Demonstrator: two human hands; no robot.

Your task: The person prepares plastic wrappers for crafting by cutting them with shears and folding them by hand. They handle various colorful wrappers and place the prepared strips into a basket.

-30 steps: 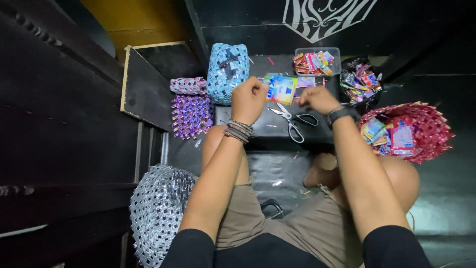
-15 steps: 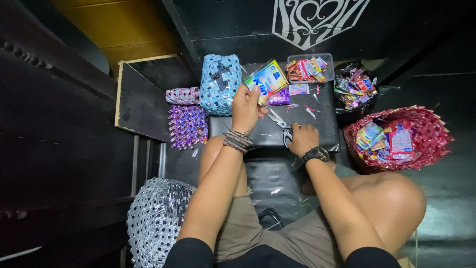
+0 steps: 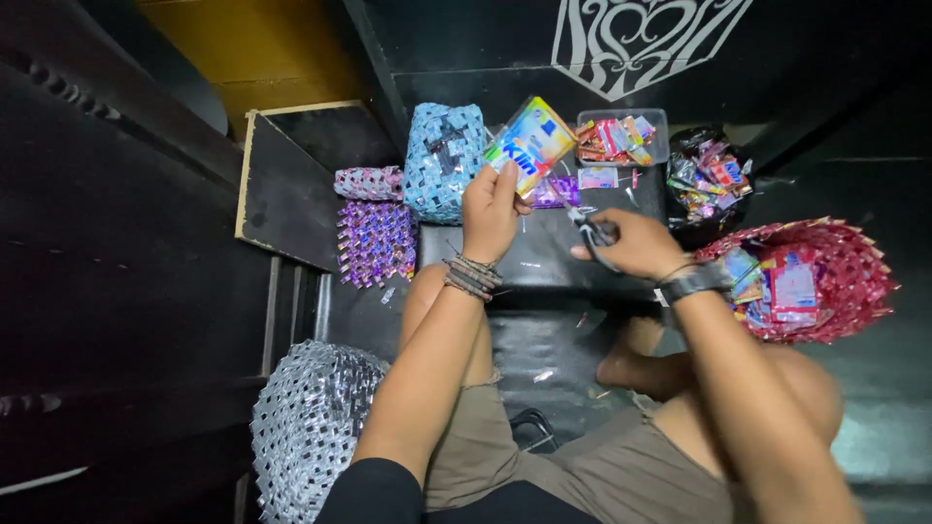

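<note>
The left hand (image 3: 490, 209) pinches a colourful sachet wrapper (image 3: 530, 144) upright; the right hand (image 3: 636, 243) grips scissors (image 3: 590, 229) — best to keep the wrapper taut and cut along its edge.

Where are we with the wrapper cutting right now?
Done: woven blue bag and purple mat lie finished. In hand: left hand lifts a yellow wrapper; right hand holds scissors, not yet cutting it. Left: wrappers fill the red basket and clear tray.
</note>
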